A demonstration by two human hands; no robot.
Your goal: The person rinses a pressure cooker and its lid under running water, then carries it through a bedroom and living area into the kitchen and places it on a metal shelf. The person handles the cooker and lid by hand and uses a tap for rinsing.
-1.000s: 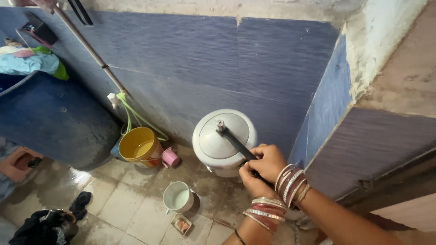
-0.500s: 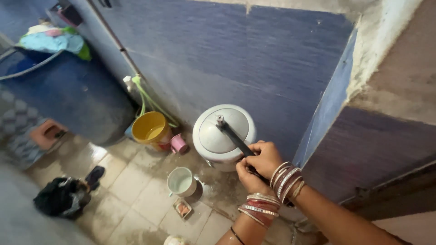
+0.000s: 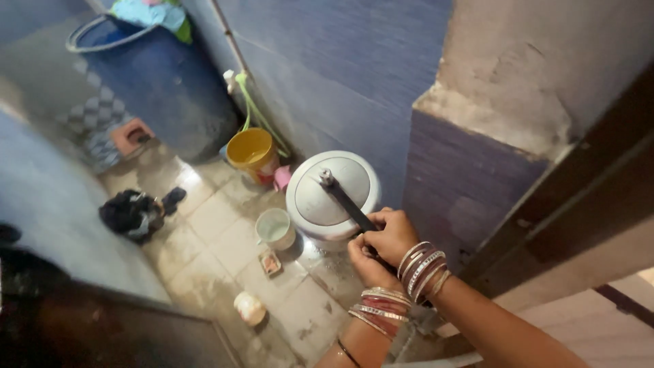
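A silver pressure cooker [image 3: 325, 197] with a round lid hangs over the tiled floor, carried by its long black handle [image 3: 349, 205]. My right hand [image 3: 396, 235] is wrapped around the handle's near end. My left hand [image 3: 368, 264] grips the same handle just below it. Both wrists wear several bangles.
Below stand a yellow bucket [image 3: 251, 152], a small pink cup [image 3: 282, 178], a pale mug [image 3: 275, 228] and a large dark blue drum [image 3: 158, 75] with cloth on top. A dark cloth heap [image 3: 129, 212] lies on the wet tiles. A blue tiled wall [image 3: 340, 82] runs behind; a wall corner [image 3: 477, 177] is at right.
The view has swung left and tilted, so the drum and floor show more. Both hands keep the same hold on the cooker handle.
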